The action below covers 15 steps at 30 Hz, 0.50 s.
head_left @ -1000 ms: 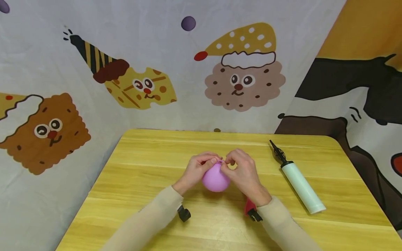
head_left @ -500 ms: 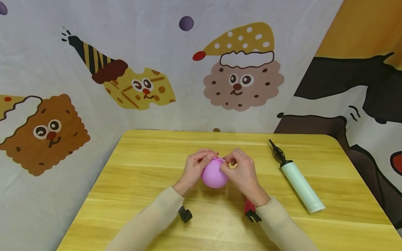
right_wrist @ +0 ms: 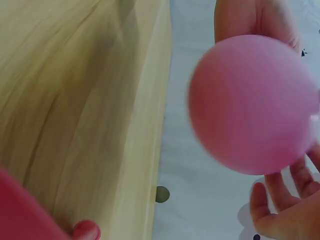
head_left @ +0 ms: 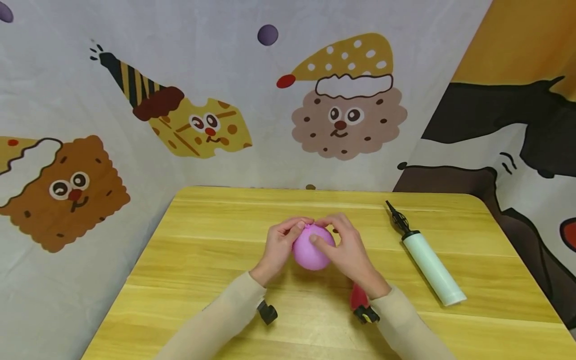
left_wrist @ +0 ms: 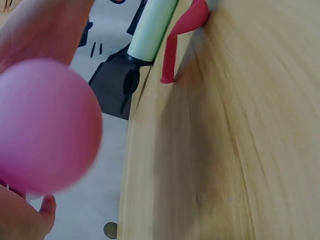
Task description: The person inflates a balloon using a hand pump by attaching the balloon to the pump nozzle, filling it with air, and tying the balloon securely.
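A small, round, inflated pink balloon (head_left: 311, 256) is held between both hands over the table; its neck is at the top. My left hand (head_left: 280, 242) pinches the balloon by the neck with thumb and fingers. My right hand (head_left: 348, 247) has its thumb on the balloon's near side and its fingers curved over the top. In the right wrist view, the balloon (right_wrist: 255, 105) hides part of both hands. Under the right wrist lies an uninflated red balloon (head_left: 358, 296), its open mouth end showing in the left wrist view.
A pale green hand pump (head_left: 434, 270) with a black nozzle lies on the wooden table (head_left: 202, 240) at the right. Black wrist mounts sit below each sleeve. A cartoon-printed cloth (head_left: 270, 170) hangs behind the table.
My right hand has let go of the neck and shifted onto the balloon's side, its fingers spreading over the top. The left hand keeps its pinch; the balloon has turned slightly.
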### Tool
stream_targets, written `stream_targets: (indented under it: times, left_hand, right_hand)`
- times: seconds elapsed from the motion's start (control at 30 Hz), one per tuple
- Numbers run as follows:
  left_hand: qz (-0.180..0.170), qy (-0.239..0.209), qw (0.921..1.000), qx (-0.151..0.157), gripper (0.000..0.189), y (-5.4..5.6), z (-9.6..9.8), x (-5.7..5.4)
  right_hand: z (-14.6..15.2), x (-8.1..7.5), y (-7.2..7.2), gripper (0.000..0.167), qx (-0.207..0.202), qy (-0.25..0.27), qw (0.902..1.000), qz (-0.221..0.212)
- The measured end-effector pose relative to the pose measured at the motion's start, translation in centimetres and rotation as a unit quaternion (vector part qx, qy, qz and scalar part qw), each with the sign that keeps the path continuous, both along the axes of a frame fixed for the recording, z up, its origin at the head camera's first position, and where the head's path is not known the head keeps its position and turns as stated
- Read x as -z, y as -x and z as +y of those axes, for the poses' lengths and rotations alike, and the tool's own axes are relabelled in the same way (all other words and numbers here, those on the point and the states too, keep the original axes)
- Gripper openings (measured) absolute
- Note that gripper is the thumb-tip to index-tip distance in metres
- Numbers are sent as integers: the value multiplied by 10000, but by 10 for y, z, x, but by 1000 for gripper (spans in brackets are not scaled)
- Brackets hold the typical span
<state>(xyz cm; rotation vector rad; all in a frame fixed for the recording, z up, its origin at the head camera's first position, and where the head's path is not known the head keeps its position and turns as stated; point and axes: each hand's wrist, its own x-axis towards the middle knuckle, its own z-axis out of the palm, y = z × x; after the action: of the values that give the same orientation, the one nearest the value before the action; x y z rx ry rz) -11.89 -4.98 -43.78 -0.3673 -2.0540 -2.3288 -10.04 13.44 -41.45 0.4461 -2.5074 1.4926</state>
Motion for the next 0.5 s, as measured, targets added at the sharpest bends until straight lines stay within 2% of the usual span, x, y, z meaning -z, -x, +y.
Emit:
stream_targets:
  times: [0.13, 0.27, 0.4, 0.5]
  left_hand:
    - [-155, -293, 9994, -91, 29, 1, 0, 2]
    - [-345, -571, 9974, -271, 30, 3, -3, 4]
    - [-525, -820, 9943, -439, 32, 6, -6, 6]
    - [-602, -989, 9919, -526, 32, 8, -8, 8]
  right_hand:
    - [6, 3, -1, 65, -211, -82, 9990, -378]
    - [13, 7, -5, 89, -470, -102, 9948, -893]
    - [18, 12, -8, 101, -625, -71, 9893, -1317]
    - [20, 17, -8, 102, -744, -53, 9861, -1488]
